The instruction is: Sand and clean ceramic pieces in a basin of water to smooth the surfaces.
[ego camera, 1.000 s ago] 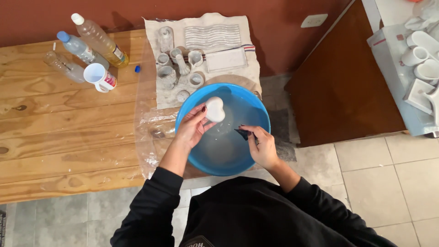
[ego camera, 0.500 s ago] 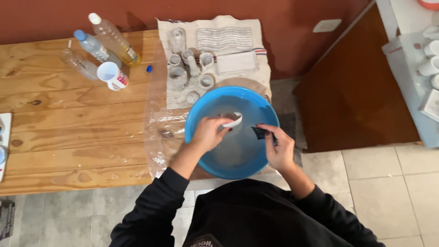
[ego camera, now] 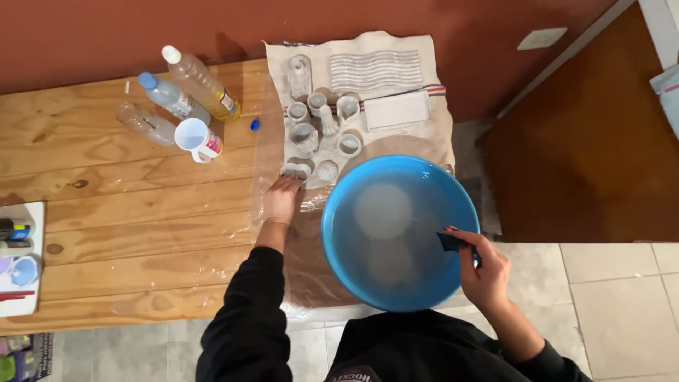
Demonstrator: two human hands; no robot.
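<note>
A blue basin (ego camera: 332, 247) of cloudy water stands at the table's near right corner. My left hand (ego camera: 281, 198) reaches left of it and grips a small white ceramic cup (ego camera: 296, 170) at the front edge of a cloth. My right hand (ego camera: 481, 272) rests on the basin's right rim, pinching a small dark sanding pad (ego camera: 450, 242). Several white ceramic pieces (ego camera: 318, 124) stand on the cloth (ego camera: 417, 74) behind the basin.
Clear plastic sheet (ego camera: 283, 276) covers the wooden table (ego camera: 106, 226) under the basin. At the back left lie three plastic bottles (ego camera: 185, 88), a white measuring jug (ego camera: 198, 140) and a blue cap (ego camera: 254, 124). A white tray (ego camera: 21, 262) sits at the left edge. Tiled floor lies to the right.
My left hand carried the white cup out of the basin and set it among the pieces on the cloth. My right hand moved to the basin's right rim.
</note>
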